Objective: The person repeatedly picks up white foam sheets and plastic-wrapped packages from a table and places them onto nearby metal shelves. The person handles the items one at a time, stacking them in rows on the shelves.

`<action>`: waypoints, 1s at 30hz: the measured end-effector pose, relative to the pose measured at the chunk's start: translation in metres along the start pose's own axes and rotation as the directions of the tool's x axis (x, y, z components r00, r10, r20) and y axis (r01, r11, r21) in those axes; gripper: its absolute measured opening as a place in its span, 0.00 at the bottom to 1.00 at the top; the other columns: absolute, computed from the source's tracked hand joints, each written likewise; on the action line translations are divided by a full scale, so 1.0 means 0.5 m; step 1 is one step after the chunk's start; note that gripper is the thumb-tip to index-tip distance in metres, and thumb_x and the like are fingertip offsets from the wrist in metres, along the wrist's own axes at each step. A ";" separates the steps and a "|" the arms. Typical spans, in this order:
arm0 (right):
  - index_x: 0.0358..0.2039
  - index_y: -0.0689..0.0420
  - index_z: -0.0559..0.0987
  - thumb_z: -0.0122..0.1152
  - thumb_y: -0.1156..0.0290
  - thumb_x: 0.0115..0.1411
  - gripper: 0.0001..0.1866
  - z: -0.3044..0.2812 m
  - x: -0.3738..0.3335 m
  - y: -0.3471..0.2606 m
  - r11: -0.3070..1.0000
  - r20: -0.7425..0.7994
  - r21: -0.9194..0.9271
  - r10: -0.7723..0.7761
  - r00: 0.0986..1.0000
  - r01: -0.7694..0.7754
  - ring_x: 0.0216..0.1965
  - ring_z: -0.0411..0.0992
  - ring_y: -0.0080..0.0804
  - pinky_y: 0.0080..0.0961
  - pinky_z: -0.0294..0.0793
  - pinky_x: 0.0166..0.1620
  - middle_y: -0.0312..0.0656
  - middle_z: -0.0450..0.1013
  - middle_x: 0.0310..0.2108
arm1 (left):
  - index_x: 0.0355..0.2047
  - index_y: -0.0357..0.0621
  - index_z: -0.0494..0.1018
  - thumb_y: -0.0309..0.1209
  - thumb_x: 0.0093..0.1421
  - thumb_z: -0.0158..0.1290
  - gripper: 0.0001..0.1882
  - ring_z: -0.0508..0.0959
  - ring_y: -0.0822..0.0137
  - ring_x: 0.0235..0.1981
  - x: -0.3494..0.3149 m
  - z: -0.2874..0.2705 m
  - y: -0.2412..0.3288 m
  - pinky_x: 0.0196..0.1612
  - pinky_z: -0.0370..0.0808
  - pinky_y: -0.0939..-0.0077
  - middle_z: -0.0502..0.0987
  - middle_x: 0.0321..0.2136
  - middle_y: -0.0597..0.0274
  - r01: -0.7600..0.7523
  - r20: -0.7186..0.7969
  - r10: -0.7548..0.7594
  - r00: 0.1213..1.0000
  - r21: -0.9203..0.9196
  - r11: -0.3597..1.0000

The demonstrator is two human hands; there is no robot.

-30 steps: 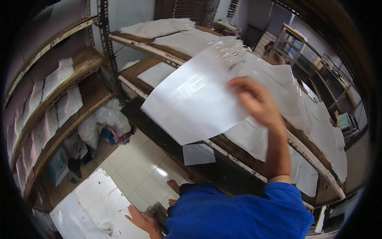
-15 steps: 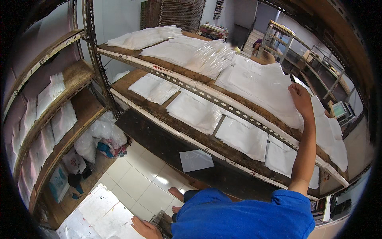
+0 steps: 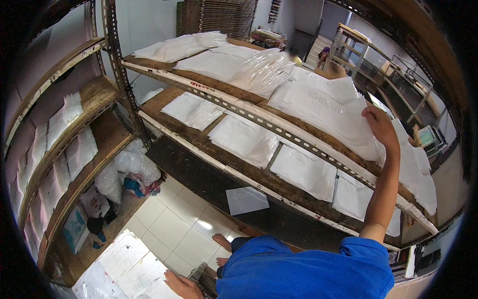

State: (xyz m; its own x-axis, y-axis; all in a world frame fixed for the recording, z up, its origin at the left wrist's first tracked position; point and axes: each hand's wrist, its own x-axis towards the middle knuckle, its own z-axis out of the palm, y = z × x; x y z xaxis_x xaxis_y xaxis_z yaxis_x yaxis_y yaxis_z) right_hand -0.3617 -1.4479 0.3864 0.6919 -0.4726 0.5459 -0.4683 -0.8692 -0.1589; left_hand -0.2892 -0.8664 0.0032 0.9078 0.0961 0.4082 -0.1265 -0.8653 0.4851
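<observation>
My right hand (image 3: 381, 127) reaches over the upper shelf, its fingers closed at the right edge of a stack of white plastic bags (image 3: 318, 97). The fingertips seem to pinch the top bag's edge, though the grip is partly hidden. This bag is thin, slightly see-through and carries a faint grey print. My left hand (image 3: 181, 285) lies flat with fingers stretched out on a paint-stained white board (image 3: 127, 264) at the lower left; nothing is in it.
More bag stacks (image 3: 256, 70) fill the upper shelf (image 3: 249, 107); others lie on the lower shelf (image 3: 196, 134). A single printed sheet (image 3: 247, 200) rests on the dark bottom ledge. At left stand side shelves (image 3: 102, 94) with stacks and bundled clear plastic (image 3: 137, 162). Another person (image 3: 323, 54) is far back.
My right hand has shifted slightly right and down, fingers still at the stack's edge. The top bag's print shows more plainly now. My left hand stays put.
</observation>
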 end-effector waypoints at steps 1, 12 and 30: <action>0.35 0.61 0.76 0.51 0.70 0.63 0.09 0.001 0.000 0.002 1.000 -0.006 0.008 -0.011 1.000 0.011 0.28 0.65 0.23 0.24 0.65 0.34 0.38 0.70 0.26 | 0.48 0.32 0.69 0.24 0.61 0.45 0.15 0.70 0.36 0.47 -0.004 0.002 -0.005 0.53 0.64 0.48 0.73 0.45 0.36 -0.001 0.002 0.001 1.000 0.007 1.000; 0.44 0.60 0.78 0.57 0.75 0.60 0.12 0.001 -0.091 -0.302 0.910 -0.318 0.317 -0.162 0.934 0.266 0.23 0.65 0.18 0.21 0.64 0.27 0.39 0.74 0.27 | 0.58 0.26 0.63 0.22 0.61 0.40 0.24 0.62 0.42 0.62 -0.040 0.055 -0.075 0.68 0.50 0.49 0.66 0.58 0.39 0.094 0.115 -0.092 0.989 -0.012 0.996; 0.48 0.57 0.75 0.53 0.60 0.64 0.18 0.589 -0.480 -0.748 0.353 0.341 0.934 -0.927 -0.156 -0.056 0.32 0.75 0.41 0.35 0.73 0.39 0.50 0.76 0.29 | 0.53 0.29 0.68 0.21 0.54 0.49 0.24 0.65 0.43 0.60 -0.235 -0.056 -0.092 0.65 0.56 0.48 0.69 0.55 0.40 0.309 -0.116 -0.296 0.948 0.110 0.945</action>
State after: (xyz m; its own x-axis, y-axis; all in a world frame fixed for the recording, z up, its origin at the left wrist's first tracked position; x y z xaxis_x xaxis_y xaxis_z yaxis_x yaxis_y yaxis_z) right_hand -0.1909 -1.0521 0.0726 0.5136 0.8298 -0.2185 0.3092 -0.4165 -0.8549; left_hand -0.4012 -0.8241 -0.0451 0.8516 0.4048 0.3332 0.2047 -0.8418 0.4994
